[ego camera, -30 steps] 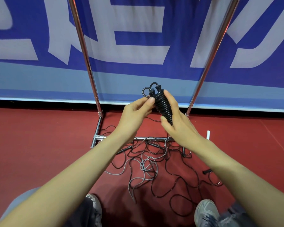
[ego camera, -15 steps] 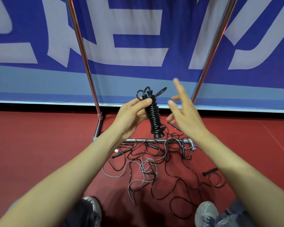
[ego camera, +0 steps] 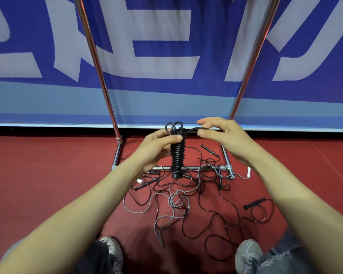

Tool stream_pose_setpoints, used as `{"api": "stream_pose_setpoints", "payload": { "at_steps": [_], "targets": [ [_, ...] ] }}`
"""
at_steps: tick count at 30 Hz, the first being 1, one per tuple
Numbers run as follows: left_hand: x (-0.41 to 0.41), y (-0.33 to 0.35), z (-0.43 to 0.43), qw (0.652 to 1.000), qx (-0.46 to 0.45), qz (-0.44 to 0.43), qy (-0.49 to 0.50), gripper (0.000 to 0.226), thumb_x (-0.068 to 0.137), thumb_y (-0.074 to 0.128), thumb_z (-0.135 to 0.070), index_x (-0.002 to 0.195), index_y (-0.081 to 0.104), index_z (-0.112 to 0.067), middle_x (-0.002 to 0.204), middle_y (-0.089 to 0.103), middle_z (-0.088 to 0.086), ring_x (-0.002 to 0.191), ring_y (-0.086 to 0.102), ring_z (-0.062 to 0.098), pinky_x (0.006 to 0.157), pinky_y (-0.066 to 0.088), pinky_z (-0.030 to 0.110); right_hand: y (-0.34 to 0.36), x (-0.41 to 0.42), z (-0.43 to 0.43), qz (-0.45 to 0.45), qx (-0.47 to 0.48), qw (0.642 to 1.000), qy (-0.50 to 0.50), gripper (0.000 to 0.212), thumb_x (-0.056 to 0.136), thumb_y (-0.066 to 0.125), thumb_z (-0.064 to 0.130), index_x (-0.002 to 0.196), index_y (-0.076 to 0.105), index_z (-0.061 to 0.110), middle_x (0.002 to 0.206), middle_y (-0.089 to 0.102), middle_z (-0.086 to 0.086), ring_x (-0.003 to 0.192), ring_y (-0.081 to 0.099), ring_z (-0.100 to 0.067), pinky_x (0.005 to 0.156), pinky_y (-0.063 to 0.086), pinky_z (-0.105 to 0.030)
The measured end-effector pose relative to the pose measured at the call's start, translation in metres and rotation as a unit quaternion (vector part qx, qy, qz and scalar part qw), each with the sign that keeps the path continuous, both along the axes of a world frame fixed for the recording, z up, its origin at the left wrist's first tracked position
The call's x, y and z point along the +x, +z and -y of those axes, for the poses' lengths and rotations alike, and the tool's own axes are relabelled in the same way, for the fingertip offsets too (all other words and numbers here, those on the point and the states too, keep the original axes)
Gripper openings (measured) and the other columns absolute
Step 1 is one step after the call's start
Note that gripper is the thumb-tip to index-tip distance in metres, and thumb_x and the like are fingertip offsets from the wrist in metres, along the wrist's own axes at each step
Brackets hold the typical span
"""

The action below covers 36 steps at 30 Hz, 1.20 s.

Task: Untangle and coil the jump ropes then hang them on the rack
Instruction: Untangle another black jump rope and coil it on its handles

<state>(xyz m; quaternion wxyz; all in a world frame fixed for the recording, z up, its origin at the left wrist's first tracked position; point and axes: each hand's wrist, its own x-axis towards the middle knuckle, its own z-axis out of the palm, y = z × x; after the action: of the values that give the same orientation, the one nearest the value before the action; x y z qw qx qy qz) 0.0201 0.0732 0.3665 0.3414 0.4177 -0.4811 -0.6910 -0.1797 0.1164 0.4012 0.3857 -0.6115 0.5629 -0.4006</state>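
Note:
A black jump rope is wound tightly round its handles into an upright coiled bundle (ego camera: 178,155). My left hand (ego camera: 156,148) grips the bundle near its top, thumb across the coils. My right hand (ego camera: 224,136) pinches a loop of the rope's loose end that sticks out to the right of the bundle's top. Below on the red floor lies a tangle of black and grey jump ropes (ego camera: 186,202) with several black handles. The metal rack (ego camera: 99,76) rises behind the hands, and its base bar (ego camera: 204,168) lies across the tangle.
A blue and white banner (ego camera: 166,46) hangs behind the rack. A loose black handle (ego camera: 254,203) lies at the right of the tangle. My two shoes (ego camera: 249,254) are at the bottom edge, close to the ropes. Red floor stretches left and right.
My right hand let go of the bundle, swung away open, then came back to pinch the loose loop at the top. My left hand kept hold and the bundle now stands upright.

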Motion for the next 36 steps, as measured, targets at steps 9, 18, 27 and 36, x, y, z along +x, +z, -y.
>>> {"api": "stream_pose_setpoints", "payload": {
  "at_steps": [9,18,27,36],
  "targets": [
    [-0.004,0.001,-0.003,1.000,-0.008,0.012,0.014,0.030,0.081,0.073,-0.011,0.109,0.066,-0.015,0.090,0.070,-0.004,0.076,0.068,0.011,0.064,0.051,0.022,-0.004,0.005,-0.007,0.123,0.011,0.987,0.104,0.026,0.093,0.055,0.006,0.108,0.070,0.020,0.121,0.068,0.003,0.122,0.057,-0.010,0.109,0.037,-0.028],
    [-0.010,-0.006,-0.014,0.990,-0.108,0.044,0.079,0.042,0.069,0.082,-0.005,0.108,0.070,-0.013,0.111,0.071,0.002,0.104,0.067,0.025,0.090,0.055,0.048,-0.006,0.021,-0.005,0.148,0.031,0.988,-0.033,0.018,0.081,0.073,0.007,0.096,0.067,0.015,0.086,0.075,-0.004,0.077,0.067,-0.013,0.078,0.054,-0.021],
    [-0.022,-0.008,-0.014,0.983,-0.136,0.050,0.112,0.044,0.060,0.089,-0.011,0.098,0.070,-0.020,0.100,0.072,0.002,0.098,0.067,0.029,0.093,0.052,0.051,-0.016,0.039,-0.008,-0.021,-0.074,0.989,-0.122,0.008,0.081,0.074,0.011,0.089,0.073,0.013,0.081,0.071,0.008,0.077,0.065,-0.002,0.073,0.046,-0.011],
    [-0.025,-0.010,-0.019,0.938,-0.280,0.158,0.128,0.041,0.064,0.087,-0.024,0.089,0.059,-0.040,0.090,0.065,-0.027,0.086,0.060,0.010,0.081,0.046,0.020,-0.015,0.042,-0.003,-0.131,-0.085,0.974,-0.163,0.007,0.080,0.074,0.019,0.082,0.071,0.014,0.074,0.071,0.001,0.076,0.065,-0.016,0.079,0.050,-0.034]
  ]
}}
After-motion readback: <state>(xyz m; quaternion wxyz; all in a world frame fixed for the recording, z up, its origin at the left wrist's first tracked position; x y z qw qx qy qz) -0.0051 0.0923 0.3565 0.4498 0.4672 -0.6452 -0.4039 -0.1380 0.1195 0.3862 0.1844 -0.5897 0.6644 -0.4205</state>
